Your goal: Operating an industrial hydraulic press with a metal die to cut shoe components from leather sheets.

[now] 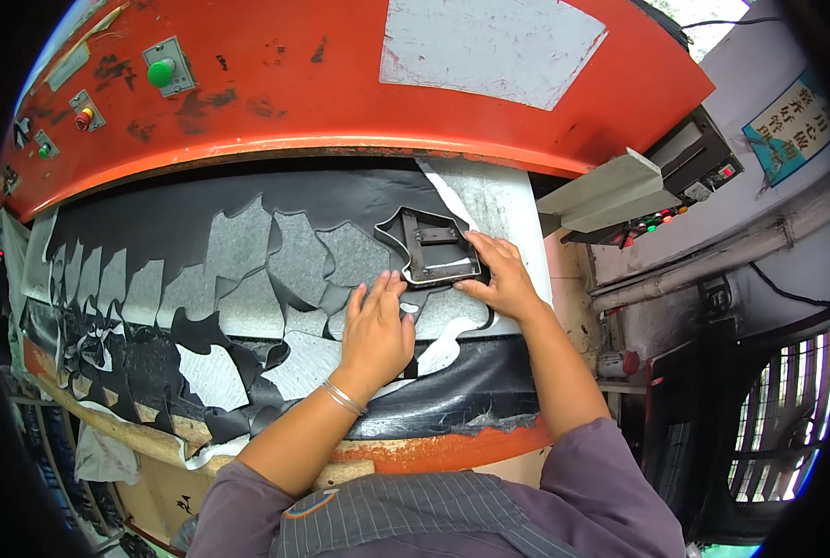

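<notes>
While one black frame point(436, 236) enclosing crossbars point(415, 244) lies on one black sheet point(322, 186), the right hand point(508, 284) grips the frame's right side. The left hand point(378, 335), fingers loosely spread, rests beside its lower-left corner.

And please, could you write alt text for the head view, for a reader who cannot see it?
A person's right hand touches the right side of an irregular metal frame over black sheet material, the left hand by its near left corner. Cut-out gaps to the left show pale board, loose scraps lie nearer, and an orange machine stands behind.
</notes>
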Motion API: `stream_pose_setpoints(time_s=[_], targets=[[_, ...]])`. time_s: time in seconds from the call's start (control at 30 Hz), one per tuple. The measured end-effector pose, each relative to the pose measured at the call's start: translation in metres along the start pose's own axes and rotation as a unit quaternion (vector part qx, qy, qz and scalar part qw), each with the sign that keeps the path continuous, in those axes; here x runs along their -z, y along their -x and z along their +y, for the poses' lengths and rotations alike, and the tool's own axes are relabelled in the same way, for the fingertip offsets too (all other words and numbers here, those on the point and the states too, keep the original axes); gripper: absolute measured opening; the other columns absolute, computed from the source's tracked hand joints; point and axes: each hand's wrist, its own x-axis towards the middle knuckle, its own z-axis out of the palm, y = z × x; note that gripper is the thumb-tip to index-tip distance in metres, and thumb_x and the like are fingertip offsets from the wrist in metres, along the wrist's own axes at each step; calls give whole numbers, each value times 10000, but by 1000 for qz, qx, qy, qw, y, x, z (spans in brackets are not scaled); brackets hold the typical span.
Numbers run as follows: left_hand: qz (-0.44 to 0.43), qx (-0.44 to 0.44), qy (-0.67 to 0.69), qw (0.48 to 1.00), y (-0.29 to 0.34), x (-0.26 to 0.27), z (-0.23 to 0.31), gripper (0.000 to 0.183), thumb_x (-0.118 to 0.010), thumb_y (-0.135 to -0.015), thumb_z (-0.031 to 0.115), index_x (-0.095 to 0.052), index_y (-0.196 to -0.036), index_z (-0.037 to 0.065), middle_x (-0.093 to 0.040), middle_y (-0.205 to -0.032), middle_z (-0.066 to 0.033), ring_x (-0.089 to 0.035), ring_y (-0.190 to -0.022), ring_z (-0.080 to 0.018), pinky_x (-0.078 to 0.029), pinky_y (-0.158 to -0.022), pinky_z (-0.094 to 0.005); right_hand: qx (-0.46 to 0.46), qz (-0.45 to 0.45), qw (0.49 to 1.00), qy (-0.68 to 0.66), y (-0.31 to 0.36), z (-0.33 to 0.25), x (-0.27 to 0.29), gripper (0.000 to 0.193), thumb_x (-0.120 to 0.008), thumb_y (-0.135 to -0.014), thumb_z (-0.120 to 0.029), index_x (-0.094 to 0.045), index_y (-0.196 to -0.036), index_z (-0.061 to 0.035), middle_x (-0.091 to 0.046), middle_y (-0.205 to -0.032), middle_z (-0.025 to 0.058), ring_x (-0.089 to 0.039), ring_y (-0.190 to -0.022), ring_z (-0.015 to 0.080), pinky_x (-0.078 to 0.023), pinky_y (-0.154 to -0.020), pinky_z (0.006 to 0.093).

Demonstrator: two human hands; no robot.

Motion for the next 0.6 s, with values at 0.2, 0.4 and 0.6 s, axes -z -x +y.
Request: stream_pose_setpoints(time_s=[0.2,0.4,0.6], targets=[[7,-19,-4,1000,-2,-1,-3,427,-593,-822,91,-450,-1209,-19,-525,-1298,-230,-432,-1299,-340,-266,-1086,-497,17,-12,999,45,-4,1,2,773,-735,-736,-446,-462,-1370,-99,-506,-1345,193,-472,-1240,329,-289,-1076,449],[-22,-28,3,999,-13,8,-5,501,-636,-819,137,-431,-1247,-25,-476,-1349,-246,-373,-1342,-354,-237,-1112,-493,-3,-38,997,65,-14,-2,8,796,-695,-763,-474,-398,-1414,-125,-456,-1381,220,-430,-1276,353,-268,-1093,451],[139,60,163,975,-14,111,-96,716,-698,-793,145,-343,-1394,-16,-357,-1447,-223,-299,-1378,-352,-225,-1134,-436,-38,186,980,64,-14,-62,29,793,-759,-750,-319,-395,-1380,-2,-501,-1295,237,-448,-1222,369,-338,-1035,443]])
